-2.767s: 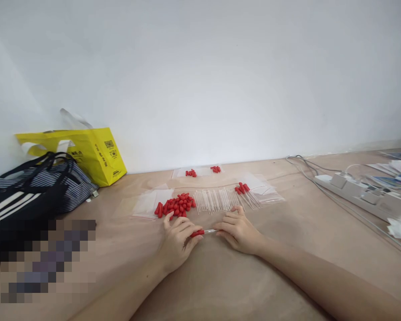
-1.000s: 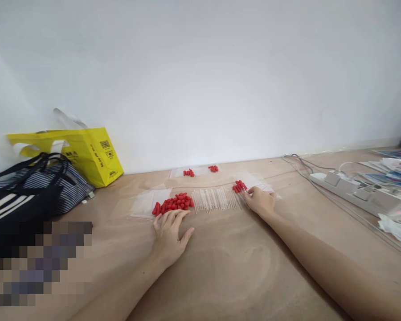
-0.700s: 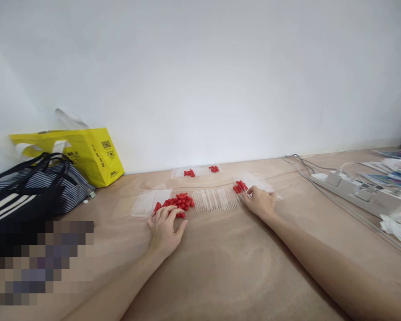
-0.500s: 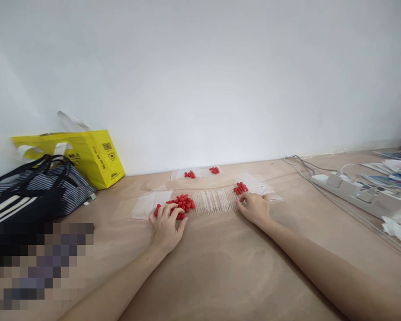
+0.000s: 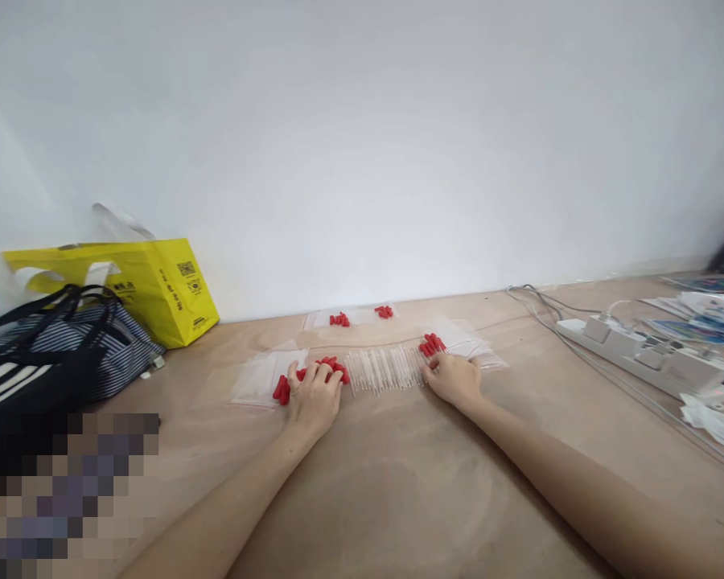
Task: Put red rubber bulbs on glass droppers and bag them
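My left hand rests palm down with its fingers spread over a pile of small red pieces, covering much of it. Right of that pile lies a row of thin, whitish sticks, side by side on the table. At the row's right end is my right hand, fingers curled and thumb close to the index finger; what they pinch is too small to make out. Just beyond its fingertips sits a small red group. Clear plastic bags lie beside the left pile, and more clear bags lie behind my right hand.
Two more red clusters lie on clear plastic near the wall. A yellow bag and a striped bag stand at left. On the right are a white power strip, grey cables and printed sheets.
My left hand has shifted slightly right across the red pile, leaving red pieces exposed on its left. My right hand stays by the sticks. The whole view has turned slightly.
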Available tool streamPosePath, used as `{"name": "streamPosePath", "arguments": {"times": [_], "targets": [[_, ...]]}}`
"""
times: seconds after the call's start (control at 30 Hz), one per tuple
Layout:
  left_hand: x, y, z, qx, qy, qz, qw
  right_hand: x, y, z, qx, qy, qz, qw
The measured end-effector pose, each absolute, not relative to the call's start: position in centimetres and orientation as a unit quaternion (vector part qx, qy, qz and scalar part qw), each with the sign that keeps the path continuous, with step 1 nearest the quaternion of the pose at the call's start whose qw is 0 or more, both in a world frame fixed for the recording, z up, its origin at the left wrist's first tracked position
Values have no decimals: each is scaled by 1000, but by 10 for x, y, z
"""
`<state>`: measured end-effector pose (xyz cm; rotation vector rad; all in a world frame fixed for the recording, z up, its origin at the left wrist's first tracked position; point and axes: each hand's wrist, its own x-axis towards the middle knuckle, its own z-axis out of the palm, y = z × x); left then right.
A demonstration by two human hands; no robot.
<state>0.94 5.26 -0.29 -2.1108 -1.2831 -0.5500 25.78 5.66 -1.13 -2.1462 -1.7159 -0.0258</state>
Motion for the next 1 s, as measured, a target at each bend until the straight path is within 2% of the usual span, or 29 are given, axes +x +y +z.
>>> {"name": "streamPosePath", "arguments": {"times": [0.13, 0.27, 0.4, 0.53, 0.67, 0.9, 1.0], "targets": [[9, 48, -2, -793, -471, -220, 317, 261, 61, -4, -776, -608, -2, 167], [7, 30, 1, -799, -429, -289, 306, 264, 63, -3, -779, -609, -11, 147], [3, 3, 2, -820, -407, -337, 220, 262, 64, -3, -778, -619, -20, 105], [-4, -14, 0, -852, -416, -294, 122, 257, 69, 0, -773, -629, -19, 83], [-7, -13, -2, -848, -443, -274, 95, 250, 74, 1, -764, -641, -15, 76], [-2, -1, -8, -839, -484, -243, 50, 246, 61, 9, -738, -666, -35, 101], [3, 4, -8, -834, -493, -245, 30, 244, 51, 4, -651, -737, -29, 179]]}}
